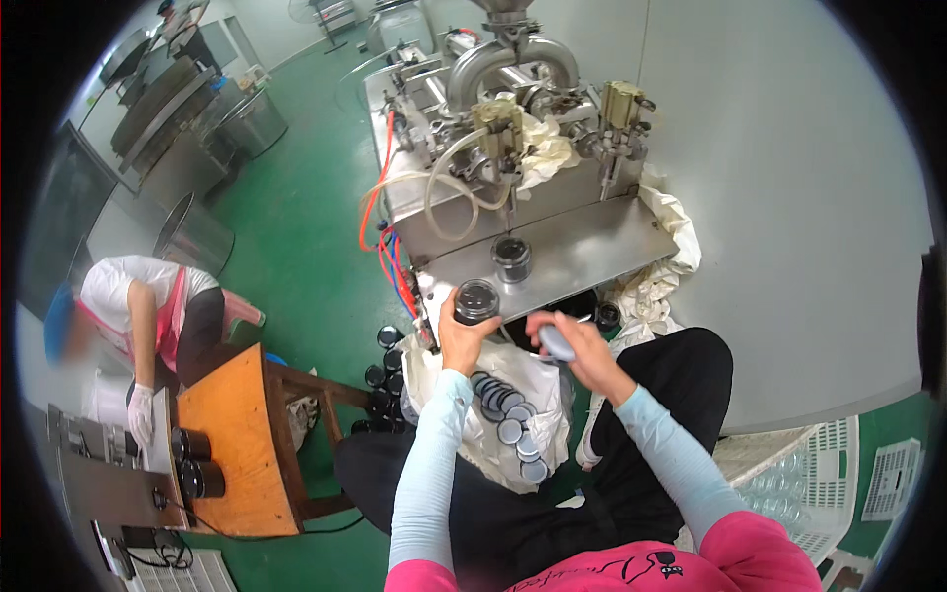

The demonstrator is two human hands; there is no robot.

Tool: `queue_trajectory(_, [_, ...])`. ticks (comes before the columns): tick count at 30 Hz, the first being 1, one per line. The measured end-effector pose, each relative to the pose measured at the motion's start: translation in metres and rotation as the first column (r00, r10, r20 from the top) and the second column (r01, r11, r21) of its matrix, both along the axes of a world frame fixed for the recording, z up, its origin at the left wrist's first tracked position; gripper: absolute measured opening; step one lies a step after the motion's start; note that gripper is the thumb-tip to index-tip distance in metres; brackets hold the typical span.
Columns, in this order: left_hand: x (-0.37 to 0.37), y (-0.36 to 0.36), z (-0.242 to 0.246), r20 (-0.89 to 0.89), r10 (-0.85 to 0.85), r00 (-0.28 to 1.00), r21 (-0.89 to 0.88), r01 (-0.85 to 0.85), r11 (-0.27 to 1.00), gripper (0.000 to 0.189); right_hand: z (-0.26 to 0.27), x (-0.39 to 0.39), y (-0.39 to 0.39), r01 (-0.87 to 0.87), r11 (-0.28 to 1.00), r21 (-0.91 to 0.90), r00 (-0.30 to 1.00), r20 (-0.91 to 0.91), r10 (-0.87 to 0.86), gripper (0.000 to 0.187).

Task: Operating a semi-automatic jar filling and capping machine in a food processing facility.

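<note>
My left hand (460, 342) grips an open glass jar (476, 300) filled with something dark, just off the front edge of the steel shelf (584, 248). In my right hand (592, 362) is a round grey lid (556, 342), tilted and slightly blurred, apart from the jar. A second jar (512, 260) with dark contents stands on the shelf below the nozzle (510, 214) of a filling machine (518, 148). Between my knees, a white plastic bag (436, 381) bears a pile of similar lids (510, 431).
Several dark jars (376, 376) stand on the floor left of the bag. A wooden stool-like table (237, 444) holds two dark jars (201, 479); a person (148, 311) bends beside it. Right, a white crate (821, 473) contains clear jars. Orange hoses (385, 170) run along the machine.
</note>
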State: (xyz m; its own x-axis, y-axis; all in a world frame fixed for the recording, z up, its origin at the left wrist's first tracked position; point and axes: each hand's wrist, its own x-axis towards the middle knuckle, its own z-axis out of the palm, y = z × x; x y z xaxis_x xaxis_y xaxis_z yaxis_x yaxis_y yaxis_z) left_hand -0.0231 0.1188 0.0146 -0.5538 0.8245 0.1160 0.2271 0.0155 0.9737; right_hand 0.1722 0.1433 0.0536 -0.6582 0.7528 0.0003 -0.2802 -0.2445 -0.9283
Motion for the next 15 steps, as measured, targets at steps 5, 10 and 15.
queue_trajectory(5, [0.034, -0.055, 0.067, -0.122, -0.061, 0.991, 0.091, 0.072, 0.993, 0.069, 0.070, -0.037, 0.002, 0.009, 0.493, 0.870, 0.967, 0.117, -0.224, 0.034])
queue_trajectory(10, [0.036, -0.096, 0.094, -0.122, -0.037, 0.992, 0.194, 0.060, 0.979, 0.051, 0.095, -0.061, -0.021, -0.187, 0.279, 0.942, 0.982, 0.186, 0.030, 0.029])
queue_trajectory(15, [0.018, -0.147, 0.107, 0.397, -0.639, 0.659, 0.357, 0.530, 0.769, 0.060, 0.153, -0.062, -0.040, -0.542, 0.178, 0.822, 0.667, 0.291, 0.686, 0.018])
